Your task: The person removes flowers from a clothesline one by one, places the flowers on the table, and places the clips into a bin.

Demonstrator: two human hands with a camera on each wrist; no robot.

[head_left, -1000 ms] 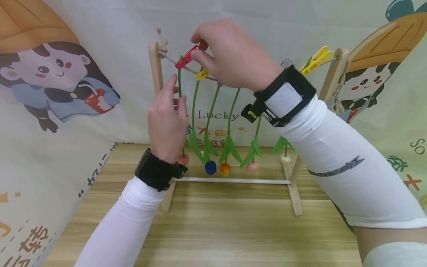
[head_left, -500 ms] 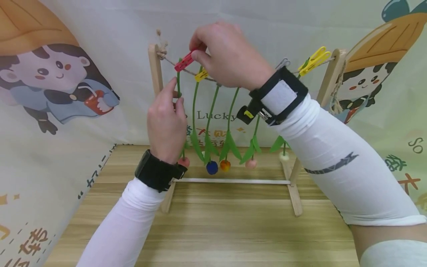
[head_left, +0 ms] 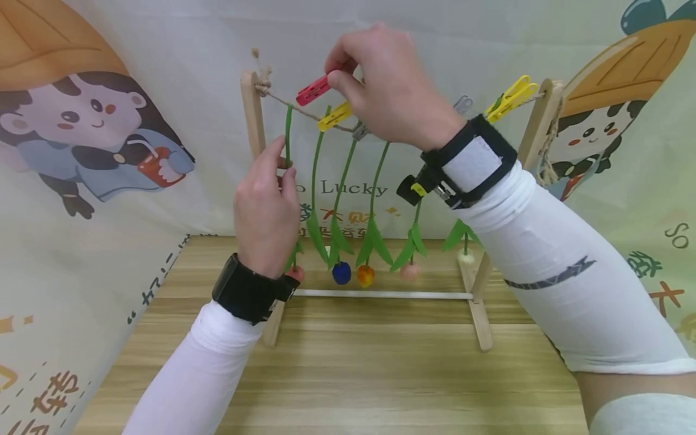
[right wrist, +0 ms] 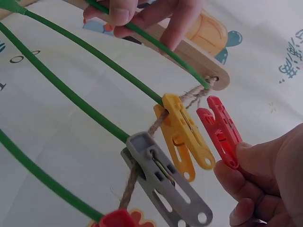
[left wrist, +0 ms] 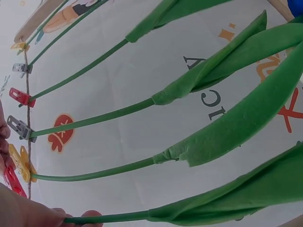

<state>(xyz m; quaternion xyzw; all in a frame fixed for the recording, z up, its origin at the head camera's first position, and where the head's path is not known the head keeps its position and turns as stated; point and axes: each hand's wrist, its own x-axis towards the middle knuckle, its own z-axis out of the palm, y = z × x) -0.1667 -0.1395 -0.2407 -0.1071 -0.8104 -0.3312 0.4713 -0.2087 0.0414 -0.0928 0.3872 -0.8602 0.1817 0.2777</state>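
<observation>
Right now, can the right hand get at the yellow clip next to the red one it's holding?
Probably yes. The yellow clip sits on the string right beside the right hand, nothing between, though that hand's fingers already pinch the red clip.

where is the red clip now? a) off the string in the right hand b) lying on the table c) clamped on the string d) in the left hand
a: the right hand pinches the red clip clear of the string, while the left hand holds the green stem.
</observation>
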